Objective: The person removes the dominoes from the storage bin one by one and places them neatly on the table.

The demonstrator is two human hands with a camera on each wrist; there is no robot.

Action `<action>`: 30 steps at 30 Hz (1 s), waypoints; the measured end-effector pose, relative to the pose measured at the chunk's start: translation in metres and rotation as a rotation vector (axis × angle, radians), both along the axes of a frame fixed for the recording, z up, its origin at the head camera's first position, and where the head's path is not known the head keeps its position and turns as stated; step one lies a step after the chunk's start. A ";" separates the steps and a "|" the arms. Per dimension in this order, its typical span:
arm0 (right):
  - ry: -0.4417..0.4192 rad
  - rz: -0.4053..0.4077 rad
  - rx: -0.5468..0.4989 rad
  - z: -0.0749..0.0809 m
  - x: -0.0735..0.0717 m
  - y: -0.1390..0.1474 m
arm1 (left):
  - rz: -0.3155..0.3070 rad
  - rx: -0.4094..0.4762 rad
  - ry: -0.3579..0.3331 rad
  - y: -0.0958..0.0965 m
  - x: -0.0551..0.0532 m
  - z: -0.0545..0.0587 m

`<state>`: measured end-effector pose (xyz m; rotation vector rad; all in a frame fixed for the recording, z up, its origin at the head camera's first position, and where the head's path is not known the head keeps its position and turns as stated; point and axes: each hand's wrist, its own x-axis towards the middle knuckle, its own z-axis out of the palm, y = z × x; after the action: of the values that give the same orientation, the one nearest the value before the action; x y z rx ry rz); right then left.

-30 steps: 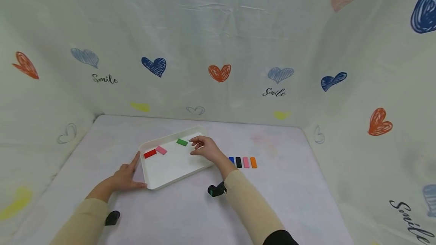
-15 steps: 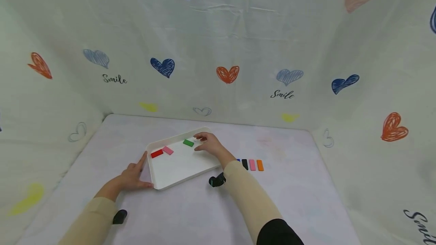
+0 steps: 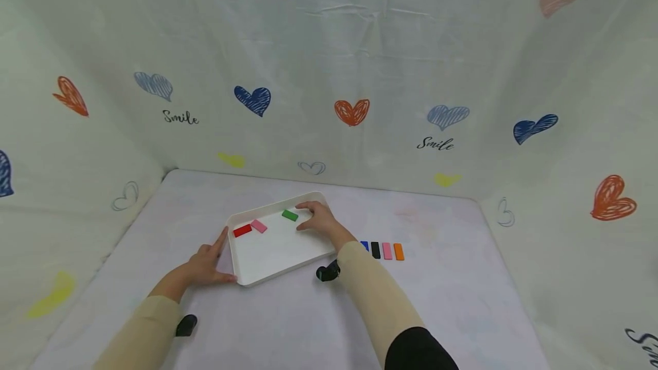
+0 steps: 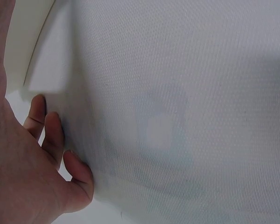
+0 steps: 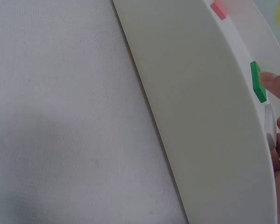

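A white rectangular tray [image 3: 272, 258] holds a red block [image 3: 243, 230], a pink block [image 3: 259, 226] and a green block [image 3: 290, 215]. At its left end, my left hand [image 3: 203, 264] rests with thumb and index finger spread against the corners. Over the tray's right part is my right hand [image 3: 321, 221], thumb and index apart, close to the green block. In the right wrist view one fingertip overlaps the green block, and a whitish piece [image 5: 269, 125] lies by the curved fingers. Whether they touch it is unclear. The left wrist view shows my left hand [image 4: 32, 163] by the tray wall.
Right of the tray, a row of blue [image 3: 365, 245], black [image 3: 376, 250], pink [image 3: 387, 251] and orange [image 3: 398, 252] blocks lies on the white table [image 3: 267, 330]. My right forearm partly hides the blue one. A heart-patterned curtain [image 3: 308, 61] stands behind the table.
The head view has turned, so the scene sits farther right. My right hand has come slightly closer to the green block. My left hand stays against the tray.
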<state>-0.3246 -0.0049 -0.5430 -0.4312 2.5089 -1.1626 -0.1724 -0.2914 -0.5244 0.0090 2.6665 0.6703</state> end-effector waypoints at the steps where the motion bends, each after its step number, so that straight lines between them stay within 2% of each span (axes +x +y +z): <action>1: 0.004 -0.001 0.016 0.000 0.000 0.000 | -0.001 0.000 0.001 0.001 0.000 0.000; 10: 0.045 -0.041 0.125 -0.007 0.002 -0.002 | 0.012 -0.017 -0.017 0.004 0.000 0.004; 19: -0.016 -0.067 0.081 -0.006 0.007 -0.004 | -0.002 -0.021 -0.009 0.004 0.000 0.005; 23: -0.017 -0.068 0.086 -0.004 0.009 -0.004 | -0.009 -0.023 -0.003 0.003 0.000 0.003; 30: 0.004 -0.020 0.130 -0.001 0.012 -0.011 | -0.009 -0.020 -0.009 0.004 0.000 0.004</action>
<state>-0.3122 -0.0158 -0.5438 -0.3749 2.5792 -0.9997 -0.1721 -0.2873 -0.5200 0.0124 2.6627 0.6391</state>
